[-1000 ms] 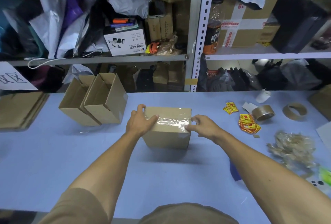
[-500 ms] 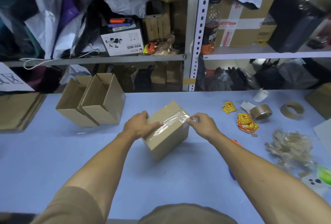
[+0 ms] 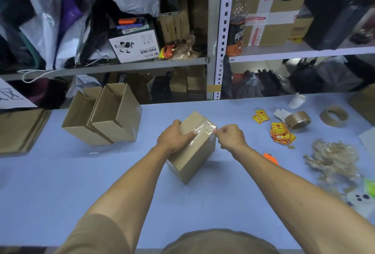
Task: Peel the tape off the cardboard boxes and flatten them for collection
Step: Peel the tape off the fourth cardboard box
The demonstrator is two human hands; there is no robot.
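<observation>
So you're early on this sealed box point(image 3: 192, 148), tilted at table centre: your left hand point(image 3: 174, 138) wraps its top, your right hand point(image 3: 230, 137) pinches the clear tape point(image 3: 203, 131) at its corner. Two opened boxes point(image 3: 103, 115) at ten o'clock still need flattening; peeled tape scraps point(image 3: 332, 159) lie at three o'clock.
</observation>
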